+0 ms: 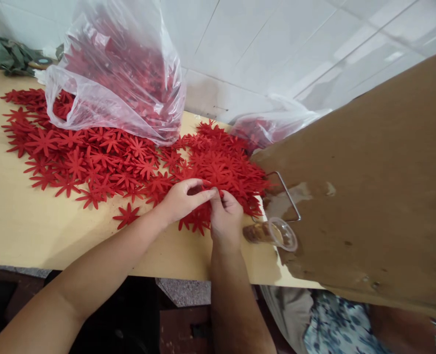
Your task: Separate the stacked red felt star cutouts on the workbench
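My fingertips meet just to the left of the cup [262,232]. With my right hand [227,219] I pinch a flower [222,193], a bit of its red showing at thumb and finger. My left hand [183,199] comes in from the far side of my right one, as seen from the cup, its thumb stretched to the same spot and its forefinger curled over more red; I have it closed on the flower too. My fingers hide most of the piece, so I cannot tell whether it is one flower or several stacked.

Right under my grip, beyond the cup and to its left, rises the near heap [221,162] of red flowers. The wide heap [88,157] spreads well to the left of the cup, and one loose flower [127,215] lies at its front edge, level with the cup. The big bag [125,78], clear and full of red, sits farther back and left of the cup; the small bag [273,123] is straight behind it. To the cup's right stands the brown board [368,172], and a wire loop [289,196] sticks up just behind the cup.
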`<control>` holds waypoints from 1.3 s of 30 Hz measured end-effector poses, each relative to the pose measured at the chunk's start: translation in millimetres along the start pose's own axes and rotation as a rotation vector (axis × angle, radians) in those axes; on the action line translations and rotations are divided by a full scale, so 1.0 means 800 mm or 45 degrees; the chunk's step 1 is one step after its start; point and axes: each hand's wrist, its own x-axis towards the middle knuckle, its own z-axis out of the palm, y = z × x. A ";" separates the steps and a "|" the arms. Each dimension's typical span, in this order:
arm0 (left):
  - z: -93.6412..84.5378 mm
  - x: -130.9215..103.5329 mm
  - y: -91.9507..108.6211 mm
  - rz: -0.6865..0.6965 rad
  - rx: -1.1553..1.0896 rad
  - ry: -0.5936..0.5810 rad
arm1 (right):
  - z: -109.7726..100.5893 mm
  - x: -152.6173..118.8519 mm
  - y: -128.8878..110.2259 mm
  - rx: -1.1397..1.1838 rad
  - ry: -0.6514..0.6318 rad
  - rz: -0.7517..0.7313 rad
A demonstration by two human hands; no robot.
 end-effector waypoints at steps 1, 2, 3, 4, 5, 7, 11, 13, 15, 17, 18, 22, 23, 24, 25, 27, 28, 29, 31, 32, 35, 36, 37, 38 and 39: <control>0.000 0.000 -0.002 0.001 0.049 0.013 | 0.001 0.001 0.001 0.017 0.021 -0.019; 0.000 0.001 -0.004 -0.002 0.100 0.033 | 0.001 0.001 0.003 0.038 0.042 -0.031; 0.000 0.001 -0.005 -0.010 0.146 0.055 | 0.001 0.002 0.004 0.059 0.057 -0.037; 0.000 0.002 -0.006 -0.018 0.179 0.072 | 0.001 0.003 0.005 0.071 0.069 -0.042; 0.000 0.002 -0.007 -0.020 0.197 0.081 | 0.001 0.005 0.005 0.069 0.079 -0.048; 0.000 0.003 -0.006 -0.015 0.188 0.084 | 0.001 0.008 0.003 0.034 0.102 -0.071; 0.001 0.005 -0.003 -0.022 0.092 0.096 | 0.004 0.017 -0.004 -0.009 0.153 -0.130; 0.001 0.004 0.000 -0.046 0.067 0.100 | 0.007 0.020 -0.007 0.006 0.179 -0.142; 0.001 0.002 0.004 -0.076 0.100 0.077 | 0.010 0.021 -0.011 0.010 0.218 -0.152; 0.001 -0.001 0.006 -0.075 0.154 0.035 | 0.013 0.019 -0.014 -0.022 0.247 -0.171; 0.001 -0.003 0.006 -0.065 0.173 0.019 | 0.014 0.017 -0.015 -0.049 0.249 -0.184; 0.001 -0.001 -0.001 -0.064 0.212 0.061 | 0.010 0.019 -0.017 -0.163 0.245 -0.261; 0.000 0.000 -0.003 -0.081 0.216 0.088 | 0.007 0.025 -0.015 -0.178 0.272 -0.270; 0.000 0.001 -0.004 -0.094 0.214 0.111 | 0.002 0.033 -0.013 -0.182 0.315 -0.272; -0.001 0.002 -0.004 -0.102 0.205 0.128 | -0.004 0.042 -0.011 -0.180 0.360 -0.267; -0.002 0.004 -0.003 -0.109 0.179 0.152 | -0.017 0.060 -0.008 -0.204 0.397 -0.251; -0.003 0.004 -0.002 -0.106 0.171 0.164 | -0.023 0.067 -0.008 -0.250 0.375 -0.237; -0.003 0.004 -0.001 -0.099 0.172 0.176 | -0.028 0.071 -0.010 -0.308 0.347 -0.224; -0.004 0.004 -0.001 -0.073 0.201 0.194 | -0.034 0.065 -0.017 -0.406 0.269 -0.190; -0.005 0.004 -0.002 -0.048 0.232 0.197 | -0.034 0.057 -0.022 -0.416 0.209 -0.163; -0.007 0.003 -0.007 0.030 0.378 0.190 | -0.027 0.025 -0.029 -0.314 -0.126 -0.020; -0.007 0.003 -0.009 0.049 0.427 0.189 | -0.024 0.016 -0.029 -0.279 -0.222 0.030; -0.008 0.003 -0.011 0.063 0.469 0.192 | -0.020 0.009 -0.027 -0.248 -0.282 0.067; -0.009 0.003 -0.012 0.072 0.500 0.196 | -0.016 0.005 -0.024 -0.217 -0.304 0.085; -0.009 0.003 -0.013 0.079 0.516 0.201 | -0.013 0.003 -0.021 -0.186 -0.301 0.087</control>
